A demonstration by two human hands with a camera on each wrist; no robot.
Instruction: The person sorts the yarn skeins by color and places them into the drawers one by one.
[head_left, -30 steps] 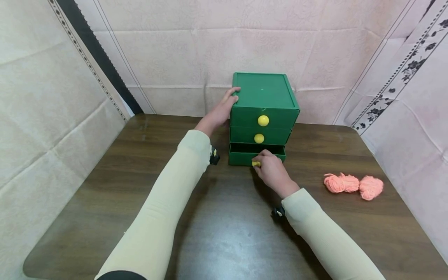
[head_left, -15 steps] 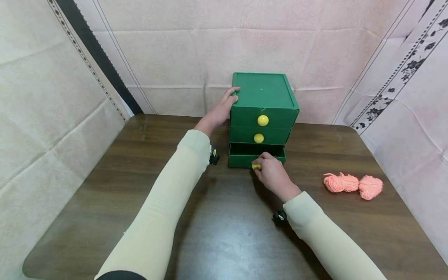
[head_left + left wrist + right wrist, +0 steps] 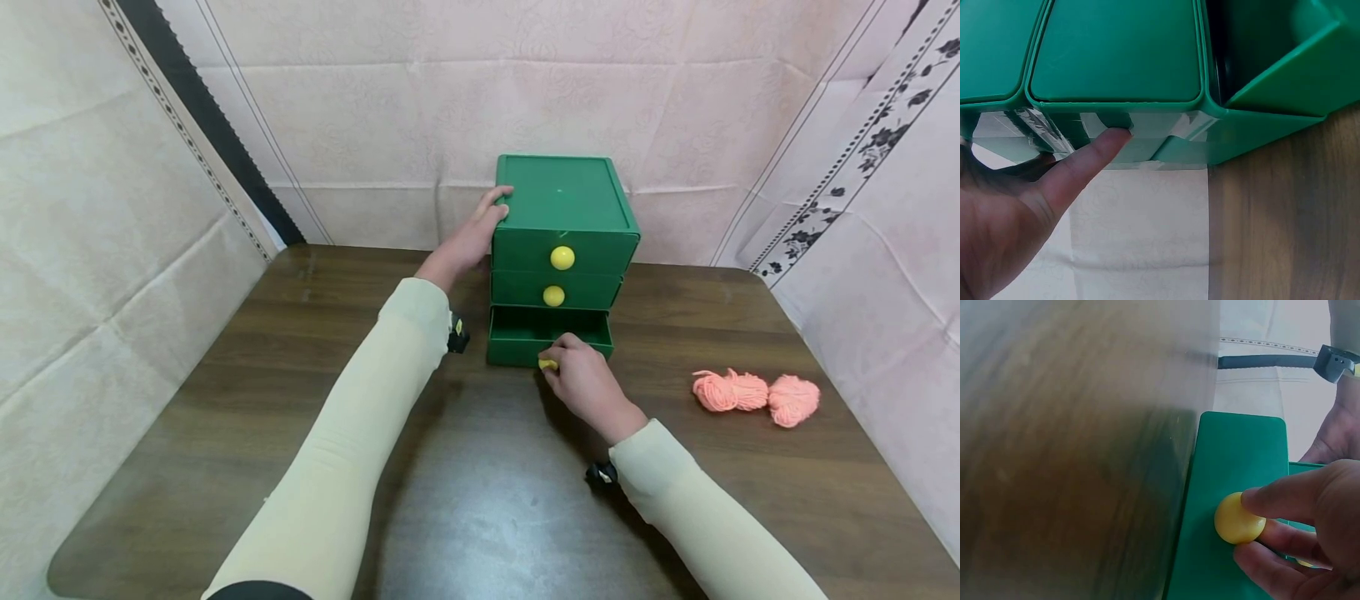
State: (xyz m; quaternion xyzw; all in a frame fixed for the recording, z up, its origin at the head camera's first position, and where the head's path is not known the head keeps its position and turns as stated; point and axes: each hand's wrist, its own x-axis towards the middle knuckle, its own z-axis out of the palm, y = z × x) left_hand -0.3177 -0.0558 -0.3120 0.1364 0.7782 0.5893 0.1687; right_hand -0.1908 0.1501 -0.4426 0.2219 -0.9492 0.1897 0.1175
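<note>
A green drawer cabinet [image 3: 558, 196] with yellow round knobs stands on the table against the cloth backdrop. Its bottom drawer [image 3: 510, 352] is pulled partway out, and the part of its inside that shows holds nothing. My right hand [image 3: 588, 379] pinches that drawer's yellow knob [image 3: 1238, 519] between thumb and fingers. On the cabinet's left side rests my left hand [image 3: 472, 237], its fingers straight, with fingertips at the top edge. In the left wrist view the thumb [image 3: 1088, 165] lies against the taped side wall [image 3: 1141, 128].
Two bundles of salmon-pink yarn [image 3: 738, 392] lie on the brown wooden table [image 3: 300, 400] to the right of the cabinet. The upper two drawers, with knobs [image 3: 562, 257] facing forward, are closed. Patterned cloth [image 3: 360, 125] hangs behind and on both sides.
The bottom drawer has slid farther out toward me, with my right hand moving back along with its knob. My left hand has stayed on the cabinet's side.
</note>
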